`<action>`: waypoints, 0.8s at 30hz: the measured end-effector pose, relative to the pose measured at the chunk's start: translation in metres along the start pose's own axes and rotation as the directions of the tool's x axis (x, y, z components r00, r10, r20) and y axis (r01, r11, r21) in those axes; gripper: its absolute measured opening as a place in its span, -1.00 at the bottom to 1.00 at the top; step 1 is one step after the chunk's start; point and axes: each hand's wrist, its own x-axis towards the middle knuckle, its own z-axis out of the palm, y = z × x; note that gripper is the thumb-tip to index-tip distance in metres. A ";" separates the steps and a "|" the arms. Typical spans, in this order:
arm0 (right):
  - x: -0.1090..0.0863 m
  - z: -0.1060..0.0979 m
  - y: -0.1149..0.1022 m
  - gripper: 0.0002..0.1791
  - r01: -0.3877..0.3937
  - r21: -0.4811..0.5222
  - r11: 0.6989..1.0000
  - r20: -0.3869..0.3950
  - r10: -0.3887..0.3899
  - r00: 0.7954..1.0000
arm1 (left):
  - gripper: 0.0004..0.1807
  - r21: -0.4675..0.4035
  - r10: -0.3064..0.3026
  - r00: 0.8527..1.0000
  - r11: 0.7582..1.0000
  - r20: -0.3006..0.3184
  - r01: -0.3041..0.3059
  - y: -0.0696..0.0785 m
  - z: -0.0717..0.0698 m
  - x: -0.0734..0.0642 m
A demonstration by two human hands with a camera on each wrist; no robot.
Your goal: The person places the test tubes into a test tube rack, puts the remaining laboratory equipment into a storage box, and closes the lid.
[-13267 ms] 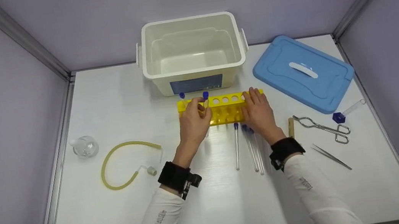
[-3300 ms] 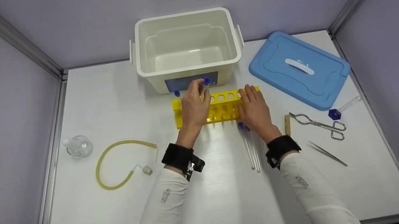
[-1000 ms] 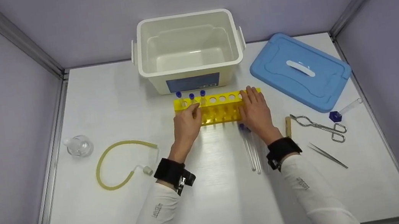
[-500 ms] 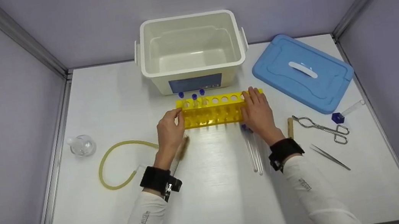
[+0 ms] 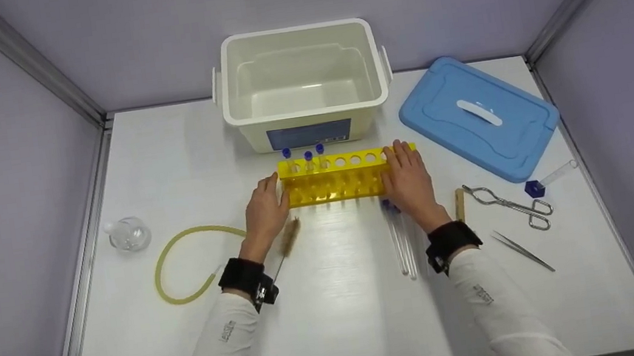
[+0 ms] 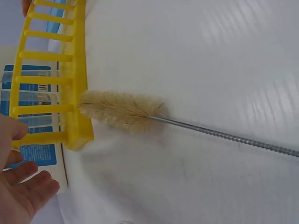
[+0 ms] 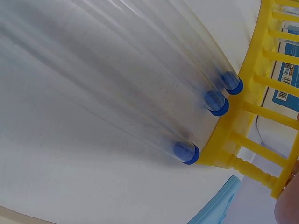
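Head: left hand (image 5: 266, 209) has moved off the tubes to the left end of the yellow test-tube rack (image 5: 348, 185); three blue-capped test tubes (image 5: 308, 156) now stand in its left part, so the last looks seated. Rack sits before the white bin (image 5: 308, 113), long axis left-right, holes up. Right hand (image 5: 411, 185) holds its right end, fingers over the top, thumb in front.

Left wrist: left hand part open, fingers loosely bent by the rack end, no firm grip visible. Test-tube brush (image 6: 121, 109) lies bristles toward the rack.

Right wrist: three loose test tubes (image 7: 217, 102), caps toward the rack base; right hand mostly cut off.
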 end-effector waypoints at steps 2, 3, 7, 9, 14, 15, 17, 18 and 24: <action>0.000 0.001 0.000 -0.38 0.002 -0.007 1.000 -0.006 -0.002 1.000 | -0.41 0.017 -0.019 0.999 1.000 0.033 0.018 -0.005 0.004 0.001; 0.000 0.001 0.000 -0.38 0.003 -0.011 1.000 -0.008 -0.003 1.000 | -0.41 0.022 -0.026 0.998 0.999 0.050 0.025 -0.006 0.006 0.002; 0.001 0.000 -0.001 -0.37 -0.011 -0.022 1.000 0.017 0.011 1.000 | -0.41 0.024 -0.031 0.994 0.999 0.102 0.029 -0.012 0.013 0.003; 0.001 0.000 -0.001 -0.36 -0.017 -0.028 0.999 0.028 0.018 0.999 | -0.41 0.027 -0.026 0.993 0.999 0.117 0.023 -0.015 0.018 0.003; 0.001 0.001 -0.001 -0.36 -0.017 -0.035 0.999 0.024 0.018 1.000 | -0.42 0.030 -0.006 0.995 1.000 0.104 0.003 -0.021 0.029 0.003; 0.001 0.001 -0.001 -0.36 -0.015 -0.032 0.999 0.019 0.015 1.000 | -0.42 0.028 -0.002 0.996 1.000 0.092 -0.001 -0.022 0.030 0.002; 0.001 0.002 -0.001 -0.36 -0.009 -0.028 1.000 0.012 0.010 1.000 | -0.43 0.022 0.002 0.997 1.000 0.073 -0.004 -0.024 0.032 0.001; 0.000 0.002 -0.001 -0.36 -0.007 -0.026 1.000 0.010 0.007 1.000 | -0.43 0.021 0.003 0.998 1.000 0.064 -0.005 -0.024 0.033 0.001; -0.001 0.000 0.001 -0.36 0.006 -0.029 1.000 0.011 -0.006 1.000 | -0.36 0.090 0.009 0.994 0.996 0.105 -0.019 -0.025 0.038 -0.005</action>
